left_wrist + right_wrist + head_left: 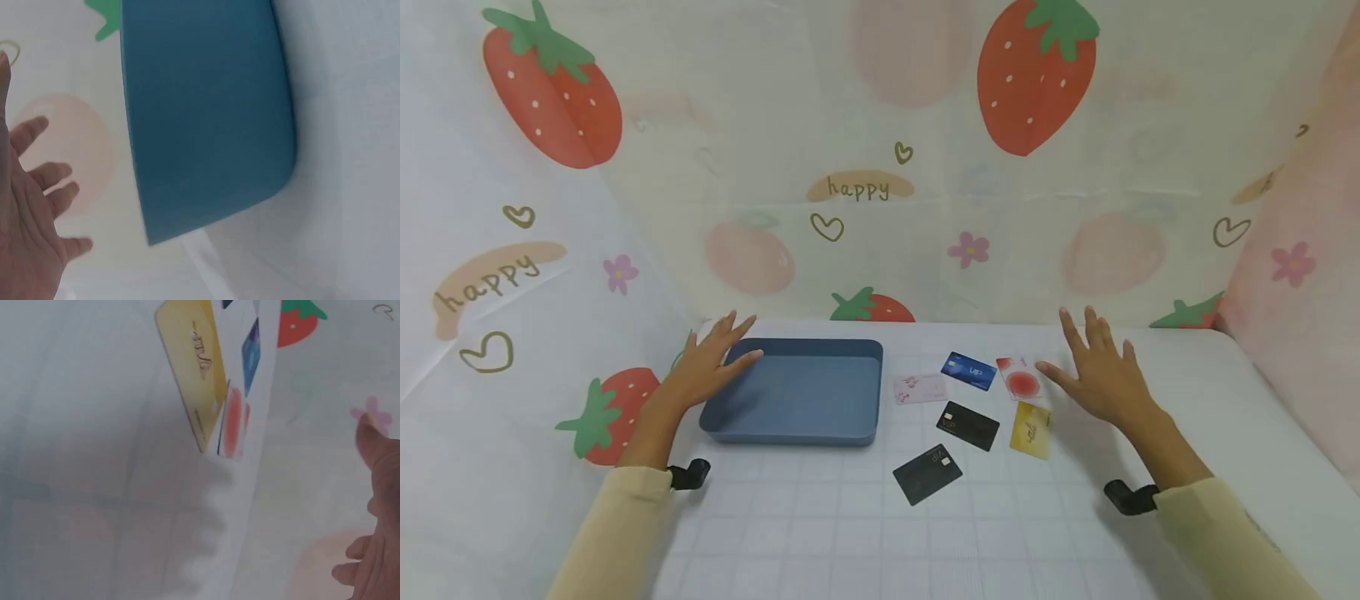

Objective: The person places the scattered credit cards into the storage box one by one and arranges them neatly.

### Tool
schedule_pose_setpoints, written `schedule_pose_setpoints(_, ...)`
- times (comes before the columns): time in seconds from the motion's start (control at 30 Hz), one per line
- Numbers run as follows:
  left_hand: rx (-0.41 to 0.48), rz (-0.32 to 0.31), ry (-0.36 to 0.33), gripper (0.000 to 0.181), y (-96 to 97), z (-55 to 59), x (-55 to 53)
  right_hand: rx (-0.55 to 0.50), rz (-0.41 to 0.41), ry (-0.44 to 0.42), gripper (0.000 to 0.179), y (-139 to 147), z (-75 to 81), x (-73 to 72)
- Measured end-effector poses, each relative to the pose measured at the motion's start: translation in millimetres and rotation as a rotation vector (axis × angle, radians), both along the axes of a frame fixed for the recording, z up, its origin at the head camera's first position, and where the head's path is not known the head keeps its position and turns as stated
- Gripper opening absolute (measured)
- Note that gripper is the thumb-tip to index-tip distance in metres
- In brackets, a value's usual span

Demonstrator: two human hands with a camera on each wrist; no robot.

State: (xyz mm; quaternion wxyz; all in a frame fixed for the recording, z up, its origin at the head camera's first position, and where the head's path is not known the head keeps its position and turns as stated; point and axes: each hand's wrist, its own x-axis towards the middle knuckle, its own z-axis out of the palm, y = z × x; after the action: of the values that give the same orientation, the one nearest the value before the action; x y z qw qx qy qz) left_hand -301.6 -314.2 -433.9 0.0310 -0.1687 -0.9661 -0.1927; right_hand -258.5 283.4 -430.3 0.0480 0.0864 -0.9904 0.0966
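The backdrop (pixel 925 229) reads "happy" at upper centre and left. Right of centre, "VIP" marks the blue card (pixel 968 372) and both black cards (pixel 967 426) (the gold card's (pixel 1031 430) script blurs).

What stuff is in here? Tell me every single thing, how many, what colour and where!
tray: 1, blue, left of the cards
pink card: 1, pink, beside the tray
blue card: 1, blue, at the back
red-circle card: 1, white and red, right of the blue card
gold card: 1, gold, in front of the red-circle card
black cards: 2, black, middle and front
table: 1, white with grid lines, underneath
strawberry backdrop: pieces unclear, mostly pale, behind and at the sides
wrist devices: 2, black, at the wrists
sleeves: 2, pale yellow, on the arms
hands: 2, bare, by the tray's left end and right of the cards
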Motion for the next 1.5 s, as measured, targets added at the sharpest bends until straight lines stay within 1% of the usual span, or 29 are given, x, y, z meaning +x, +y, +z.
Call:
schedule_pose_setpoints(0.1,0.075,-0.003,-0.037,0.072,-7.3,-7.1,2.4,-0.008,0.018,-0.007,0.095,1,-7.3,2.0)
schedule_pose_setpoints(0.23,0.126,0.02,-0.078,0.073,-14.6,-16.4,6.3,-0.03,0.022,-0.019,0.09,1,-14.1,5.5)
schedule_pose_setpoints(0.4,0.193,0.034,-0.073,0.069,-23.6,-27.5,9.5,-0.072,0.014,-0.063,0.085,1,-18.7,11.5)
schedule_pose_setpoints(0.47,0.206,0.038,-0.067,0.068,-26.3,-32.2,10.2,-0.091,0.012,-0.084,0.082,0,-20.2,13.6)
schedule_pose_setpoints(0.57,0.226,0.047,-0.077,0.067,-30.0,-37.5,11.7,-0.124,0.013,-0.101,0.079,-1,-23.7,15.2)
schedule_pose_setpoints(0.8,0.287,0.079,-0.129,0.067,-35.6,-44.4,16.7,-0.196,-0.002,-0.152,0.075,-5,-29.5,19.3)
schedule_pose_setpoints(1.0,0.328,0.087,-0.147,0.066,-41.5,-50.3,20.6,-0.24,-0.003,-0.19,0.075,-12,-33.1,21.8)
schedule_pose_setpoints(1.13,0.357,0.085,-0.148,0.065,-43.6,-53.6,21.6,-0.239,-0.007,-0.209,0.078,-15,-35.2,21.5)
schedule_pose_setpoints(1.33,0.383,0.07,-0.146,0.064,-45.5,-57.6,20.0,-0.223,0.003,-0.203,0.077,-16,-37.4,19.7)
schedule_pose_setpoints(1.5,0.414,0.061,-0.148,0.062,-48.9,-62.6,19.4,-0.193,0.014,-0.223,0.085,-17,-40.6,17.0)
